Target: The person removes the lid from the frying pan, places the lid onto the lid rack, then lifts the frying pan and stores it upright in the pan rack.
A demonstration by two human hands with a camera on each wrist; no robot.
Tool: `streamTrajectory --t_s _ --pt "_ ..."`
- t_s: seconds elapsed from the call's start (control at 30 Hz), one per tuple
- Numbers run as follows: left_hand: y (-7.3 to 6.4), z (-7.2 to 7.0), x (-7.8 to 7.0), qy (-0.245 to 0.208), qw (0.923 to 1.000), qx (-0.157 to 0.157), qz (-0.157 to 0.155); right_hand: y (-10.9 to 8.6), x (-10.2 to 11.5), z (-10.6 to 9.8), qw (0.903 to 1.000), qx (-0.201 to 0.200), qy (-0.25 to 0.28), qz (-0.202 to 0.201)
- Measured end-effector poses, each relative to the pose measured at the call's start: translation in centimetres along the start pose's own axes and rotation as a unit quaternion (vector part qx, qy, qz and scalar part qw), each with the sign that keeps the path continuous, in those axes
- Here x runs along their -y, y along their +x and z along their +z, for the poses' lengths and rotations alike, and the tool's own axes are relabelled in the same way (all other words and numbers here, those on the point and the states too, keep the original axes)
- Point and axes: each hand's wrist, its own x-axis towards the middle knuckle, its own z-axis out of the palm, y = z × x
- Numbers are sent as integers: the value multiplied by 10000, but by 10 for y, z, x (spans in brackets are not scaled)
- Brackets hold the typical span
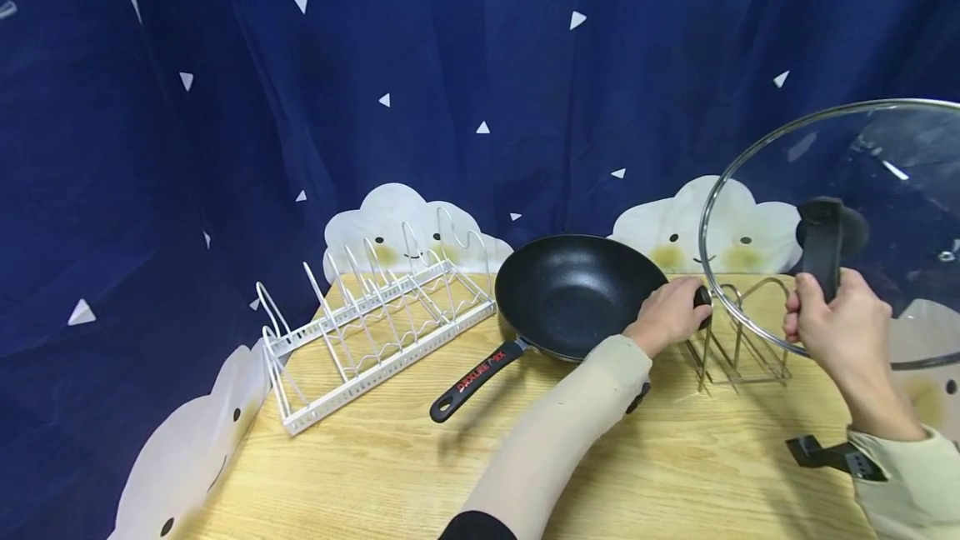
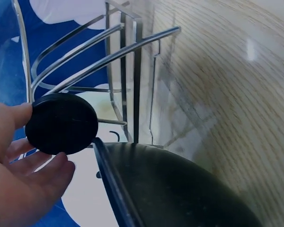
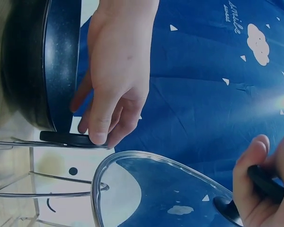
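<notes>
My right hand (image 1: 843, 323) grips the black handle (image 1: 822, 248) of a large glass lid (image 1: 911, 273), raised upright at the right with its metal rim around it. My left hand (image 1: 671, 311) reaches beside the far right rim of a black wok (image 1: 577, 294), which sits on the table. In the left wrist view, that hand's thumb and fingers hold a round black disc (image 2: 61, 124), next to the wok's rim. Edge-on, the disc (image 3: 68, 138) shows against the wire rack; whether it is fixed to anything, I cannot tell. The wok's long handle (image 1: 480, 382) points toward the front left.
A white wire dish rack (image 1: 382, 348) stands at the left of the wooden table (image 1: 360, 473). A smaller metal wire rack (image 1: 738, 373) stands right of the wok, partly behind the lid. A dark blue curtain (image 1: 450, 48) with white triangles hangs behind.
</notes>
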Motion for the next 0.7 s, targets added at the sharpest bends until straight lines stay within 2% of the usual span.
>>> streamTrajectory --t_s 0.1,0.4,0.7 --pt "1 3 0 123 9999 -40 81 0 0 1 9999 29 -100 7" --pt "-1 3 0 514 9984 93 222 -3 -4 5 9988 275 -415 -42" --pt "-4 6 1 726 9963 -4 464 -7 -6 7 9946 386 -942 -210"
